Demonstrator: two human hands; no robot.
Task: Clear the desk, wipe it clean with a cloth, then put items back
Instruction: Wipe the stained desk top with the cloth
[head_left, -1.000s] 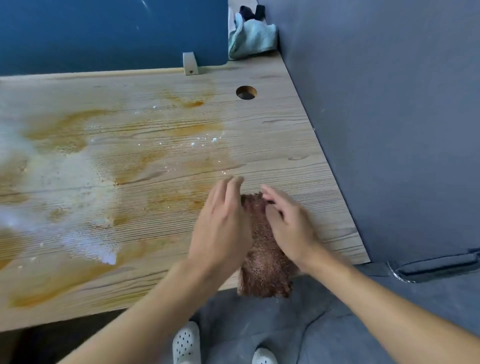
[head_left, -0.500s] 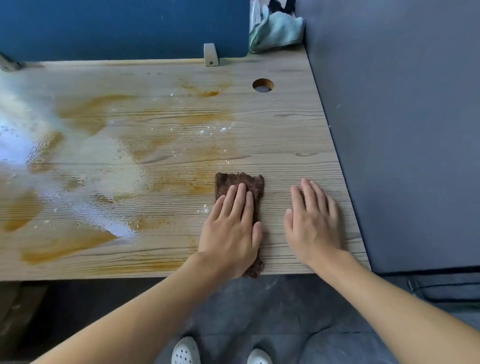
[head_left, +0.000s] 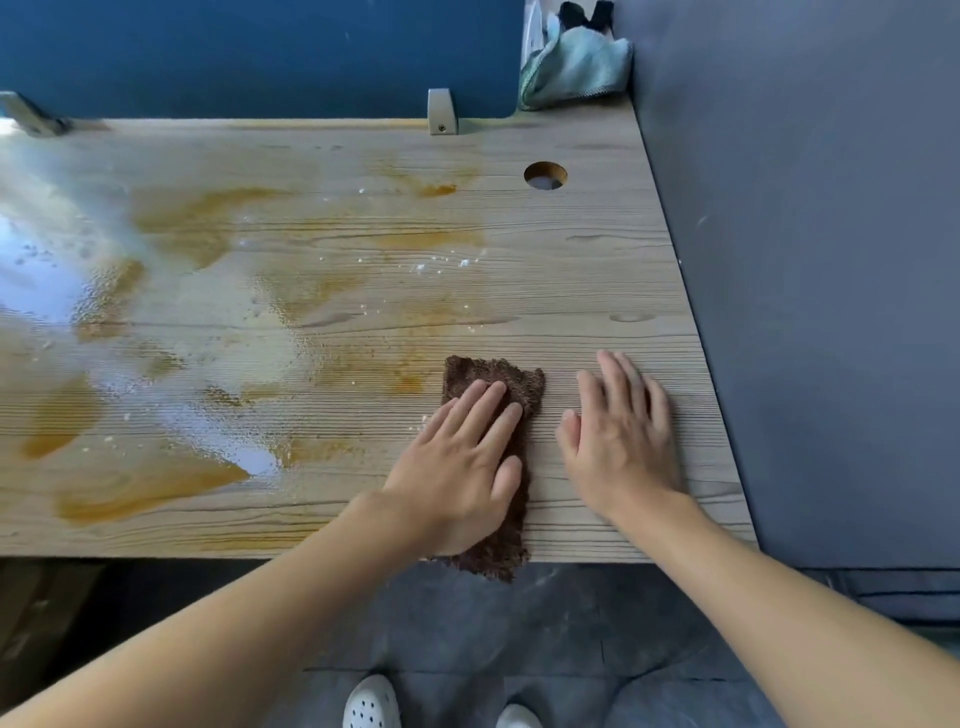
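A brown cloth (head_left: 511, 379) lies folded in a narrow strip on the wooden desk (head_left: 597, 270), its near end hanging over the front edge. My left hand (head_left: 462, 462) lies flat on top of it, fingers stretched and together, pressing it down. My right hand (head_left: 621, 436) rests flat on the bare wood just right of the cloth, fingers apart, holding nothing. Orange-brown stains (head_left: 208, 223) and wet, shiny patches (head_left: 171, 353) spread over the middle and left of the desk.
A blue partition (head_left: 260, 52) stands along the back edge and a grey panel (head_left: 805, 260) along the right side. A light teal cloth (head_left: 574, 67) is bunched in the far right corner. A round cable hole (head_left: 544, 175) sits near it.
The two hands, which were handling the cloth at the desk edge, have parted. The left hand now presses the cloth flat and the right hand lies on bare wood.
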